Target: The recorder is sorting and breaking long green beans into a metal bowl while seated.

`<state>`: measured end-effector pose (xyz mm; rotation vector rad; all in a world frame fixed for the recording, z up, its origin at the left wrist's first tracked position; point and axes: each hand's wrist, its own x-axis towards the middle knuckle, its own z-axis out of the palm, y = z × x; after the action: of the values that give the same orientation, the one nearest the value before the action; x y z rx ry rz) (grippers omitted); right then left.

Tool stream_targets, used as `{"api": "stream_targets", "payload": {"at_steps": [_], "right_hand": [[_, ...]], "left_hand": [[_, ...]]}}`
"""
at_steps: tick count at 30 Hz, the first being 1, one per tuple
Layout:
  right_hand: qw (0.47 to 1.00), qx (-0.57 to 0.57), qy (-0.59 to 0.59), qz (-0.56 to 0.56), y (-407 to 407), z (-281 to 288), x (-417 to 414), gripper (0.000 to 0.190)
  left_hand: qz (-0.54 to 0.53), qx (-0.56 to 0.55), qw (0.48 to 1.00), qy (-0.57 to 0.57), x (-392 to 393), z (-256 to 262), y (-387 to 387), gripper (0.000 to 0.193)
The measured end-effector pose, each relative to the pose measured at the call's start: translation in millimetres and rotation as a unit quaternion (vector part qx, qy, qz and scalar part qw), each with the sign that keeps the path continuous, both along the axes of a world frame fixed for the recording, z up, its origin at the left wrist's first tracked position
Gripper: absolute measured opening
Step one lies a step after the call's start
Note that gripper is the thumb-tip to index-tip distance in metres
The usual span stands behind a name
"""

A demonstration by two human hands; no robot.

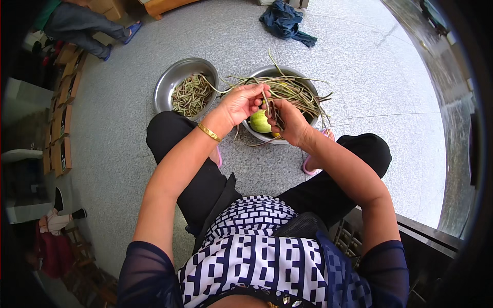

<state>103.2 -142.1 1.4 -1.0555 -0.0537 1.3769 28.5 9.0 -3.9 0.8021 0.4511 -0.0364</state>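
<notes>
My left hand (246,102) pinches a long bean (265,101) between thumb and fingers above a metal basin (257,137). Close beside it, my right hand (290,121) is curled around several short dark bean pieces (272,109) and touches the lower part of the same bean. Beneath both hands, the basin holds a tangle of uncut long beans (294,90), some hanging over its rim. A pale green melon (260,122) lies in it too, partly covered by my right hand. Short cut bean pieces (191,96) fill part of a second metal basin (163,86) to the left.
Pink slippers (308,165) are on my feet beside the basins. A dark blue cloth (283,21) lies crumpled on the speckled floor ahead. One person (83,27) stands at upper left; another (56,246) sits at lower left. Cardboard boxes (61,123) line the left side.
</notes>
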Motion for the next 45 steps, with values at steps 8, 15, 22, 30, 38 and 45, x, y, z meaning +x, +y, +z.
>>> {"api": "stream_targets", "payload": {"at_steps": [8,15,22,30,38,45], "right_hand": [[0.998,0.057,-0.024,0.014,-6,0,-3,0.018],[0.998,0.061,-0.027,0.02,-4,-1,-5,0.016],[0.998,-0.043,-0.031,0.033,-7,-21,2,0.014],[0.987,0.032,-0.121,0.1,-9,-10,-8,0.016],[0.974,0.086,-0.2,0.056,-6,1,-14,0.015],[0.991,0.012,0.017,-0.134,-12,-12,5,0.014]], "left_hand": [[-0.033,0.04,0.999,0.007,1,-8,-7,0.019],[0.14,-0.014,0.989,0.038,0,-6,1,0.02],[0.122,0.584,0.791,-0.137,0,14,-36,0.01],[0.135,0.228,0.963,-0.042,8,0,-16,0.015],[0.134,-0.043,0.989,0.046,-1,-13,8,0.016],[0.113,-0.044,0.992,0.03,1,-7,5,0.017]]}}
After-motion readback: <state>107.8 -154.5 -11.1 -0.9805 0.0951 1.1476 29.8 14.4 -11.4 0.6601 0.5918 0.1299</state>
